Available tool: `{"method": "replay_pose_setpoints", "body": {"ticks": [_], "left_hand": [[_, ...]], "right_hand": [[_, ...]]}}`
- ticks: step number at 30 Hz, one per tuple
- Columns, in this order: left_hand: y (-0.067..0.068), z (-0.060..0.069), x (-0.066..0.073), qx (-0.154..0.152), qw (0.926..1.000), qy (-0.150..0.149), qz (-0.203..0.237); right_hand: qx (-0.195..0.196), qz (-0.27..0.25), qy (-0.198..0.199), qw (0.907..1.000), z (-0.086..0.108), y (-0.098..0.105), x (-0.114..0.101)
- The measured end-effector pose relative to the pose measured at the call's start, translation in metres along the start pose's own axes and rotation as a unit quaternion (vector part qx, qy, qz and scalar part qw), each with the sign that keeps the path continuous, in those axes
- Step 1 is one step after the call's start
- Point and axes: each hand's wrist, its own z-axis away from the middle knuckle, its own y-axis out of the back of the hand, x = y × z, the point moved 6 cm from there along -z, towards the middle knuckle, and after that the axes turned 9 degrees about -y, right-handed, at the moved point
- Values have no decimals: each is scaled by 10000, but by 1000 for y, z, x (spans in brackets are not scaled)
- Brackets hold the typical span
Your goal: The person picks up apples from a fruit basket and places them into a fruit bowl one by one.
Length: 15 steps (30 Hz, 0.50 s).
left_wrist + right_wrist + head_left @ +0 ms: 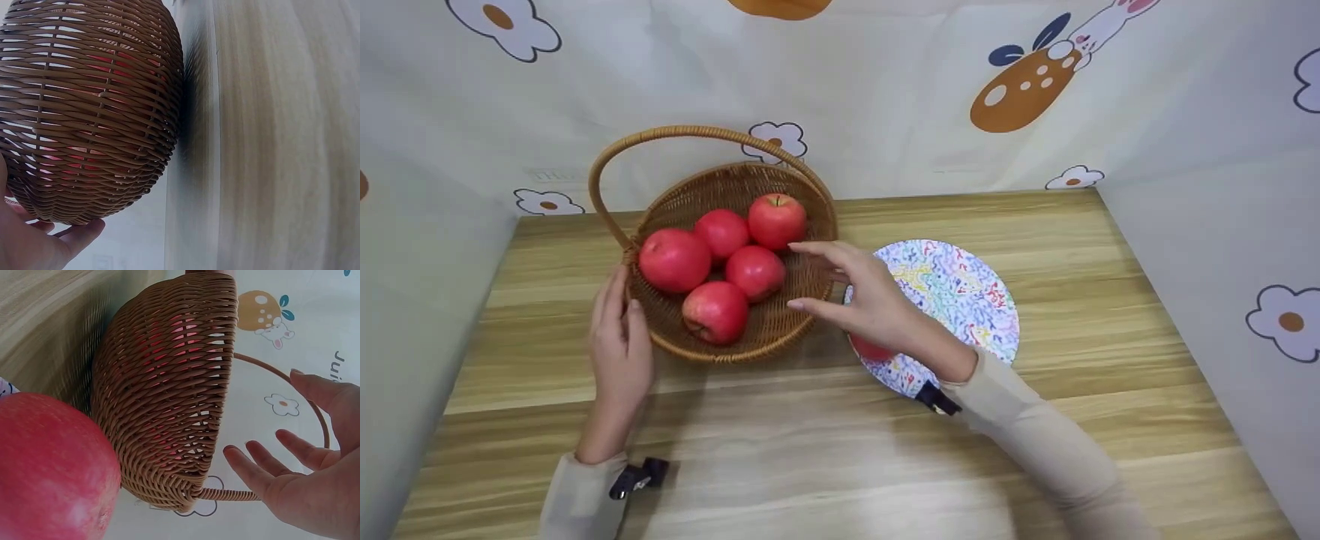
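Observation:
Several red apples lie inside a brown wicker basket with a tall arched handle. My left hand rests against the basket's left side, its fingers touching the outer weave; the left wrist view shows that contact low in the picture. Over the basket's right rim is my right hand, thumb and fingers spread apart and holding nothing. Beneath that hand, one more apple sits on a round plate with a multicoloured squiggle pattern. In the head view the hand covers most of this apple.
The wood-grain table carries both basket and plate. Pale cloth walls printed with flowers and a rabbit close off its back and sides; the basket stands close to the back one. A dark strap sits at the right wrist.

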Motion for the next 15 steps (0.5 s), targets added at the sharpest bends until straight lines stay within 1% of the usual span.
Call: {"method": "replay_pose_setpoints", "body": {"ticks": [6, 11, 15], "left_hand": [[0, 0, 0, 3, 10000, 59, -2], [0, 0, 0, -1, 10000, 62, -25], [0, 0, -1, -8, 10000, 87, -13]], "right_hand": [[-330, 35, 34, 9994, -11, -10, -4], [-571, 322, 212, 9976, -18, -17, -9], [-696, 568, 267, 9956, -21, -21, -11]]}}
